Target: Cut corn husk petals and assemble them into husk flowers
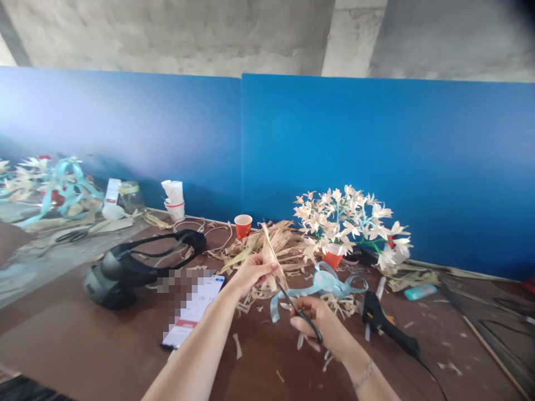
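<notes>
Between the thumb and fingers of my left hand (254,274) is a dry corn husk (268,252), its pointed end sticking up. My right hand (314,323) grips a pair of black-handled scissors (308,321), whose blades point up and left to the lower edge of the husk. Whether the blades are parted I cannot tell. Behind my left hand lies a heap of dry husks (288,236). A light blue ribbon (321,283) curls on the table just beyond the scissors, with pale husk scraps (237,345) scattered around.
White husk flowers (345,220) stand in a red paper cup (332,257) at the back right. A black glue gun (388,328) lies right, a phone (196,312) and a black headset (121,273) left. Another red cup (243,226) stands near the blue partition (334,128).
</notes>
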### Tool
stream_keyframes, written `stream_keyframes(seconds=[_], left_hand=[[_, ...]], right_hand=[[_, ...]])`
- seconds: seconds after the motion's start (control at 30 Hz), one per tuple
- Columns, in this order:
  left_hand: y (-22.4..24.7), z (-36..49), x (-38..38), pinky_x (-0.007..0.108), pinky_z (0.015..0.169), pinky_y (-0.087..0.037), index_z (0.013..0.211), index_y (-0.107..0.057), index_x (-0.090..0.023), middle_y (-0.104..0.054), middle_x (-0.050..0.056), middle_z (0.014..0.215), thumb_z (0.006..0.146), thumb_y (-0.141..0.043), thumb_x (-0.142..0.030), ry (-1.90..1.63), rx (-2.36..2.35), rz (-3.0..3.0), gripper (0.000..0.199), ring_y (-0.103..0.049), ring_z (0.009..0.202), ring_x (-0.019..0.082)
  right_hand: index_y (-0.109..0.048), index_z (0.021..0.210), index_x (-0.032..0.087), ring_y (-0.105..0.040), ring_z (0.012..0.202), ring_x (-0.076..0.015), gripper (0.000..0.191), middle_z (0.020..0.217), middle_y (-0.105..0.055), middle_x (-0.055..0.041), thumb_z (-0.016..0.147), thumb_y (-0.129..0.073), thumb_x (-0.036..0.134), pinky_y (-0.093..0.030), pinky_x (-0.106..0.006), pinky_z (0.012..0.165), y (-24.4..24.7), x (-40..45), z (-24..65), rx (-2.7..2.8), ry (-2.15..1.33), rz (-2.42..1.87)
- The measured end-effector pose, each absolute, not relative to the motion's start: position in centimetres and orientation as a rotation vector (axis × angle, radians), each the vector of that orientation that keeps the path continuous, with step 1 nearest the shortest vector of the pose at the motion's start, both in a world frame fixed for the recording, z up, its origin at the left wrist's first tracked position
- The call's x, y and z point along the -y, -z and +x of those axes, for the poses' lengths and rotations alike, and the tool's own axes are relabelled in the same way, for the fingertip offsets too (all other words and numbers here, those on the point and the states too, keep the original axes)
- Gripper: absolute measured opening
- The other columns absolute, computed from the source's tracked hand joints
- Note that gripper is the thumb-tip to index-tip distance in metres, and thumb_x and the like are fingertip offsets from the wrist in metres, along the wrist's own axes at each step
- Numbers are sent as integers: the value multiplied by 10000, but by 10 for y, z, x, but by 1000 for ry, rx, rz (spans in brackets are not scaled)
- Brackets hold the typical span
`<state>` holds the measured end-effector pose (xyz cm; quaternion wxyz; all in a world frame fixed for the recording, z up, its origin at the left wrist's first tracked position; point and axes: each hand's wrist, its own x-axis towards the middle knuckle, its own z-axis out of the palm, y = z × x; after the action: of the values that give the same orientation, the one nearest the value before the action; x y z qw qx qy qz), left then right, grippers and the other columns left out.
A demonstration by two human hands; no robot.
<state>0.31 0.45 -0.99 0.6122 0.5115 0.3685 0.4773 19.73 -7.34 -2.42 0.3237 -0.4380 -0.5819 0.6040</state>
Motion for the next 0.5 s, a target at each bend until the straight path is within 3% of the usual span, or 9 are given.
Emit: stream_keyframes(seconds=[0.17, 0.5], left_hand=[[9, 4, -6, 177, 361, -128, 622, -599, -125, -421, -65, 437, 574, -743, -421, -1162, -886, 1237, 333, -269, 347, 17], [10, 3, -5, 182, 365, -133, 627, -623, -119, -410, -65, 445, 579, -742, -406, -1149, -924, 1303, 314, -266, 357, 17]], right_hand=[[-516, 737, 160, -395, 317, -24, 239, 527, -471, 87, 656, -660, 332, -310, -144, 294, 22, 73, 199, 1545, -1607, -1095], [-521, 750, 158, -383, 312, -22, 184, 515, -475, 84, 682, -635, 286, -270, -134, 290, 27, 69, 204, 1637, -1615, -1131]])
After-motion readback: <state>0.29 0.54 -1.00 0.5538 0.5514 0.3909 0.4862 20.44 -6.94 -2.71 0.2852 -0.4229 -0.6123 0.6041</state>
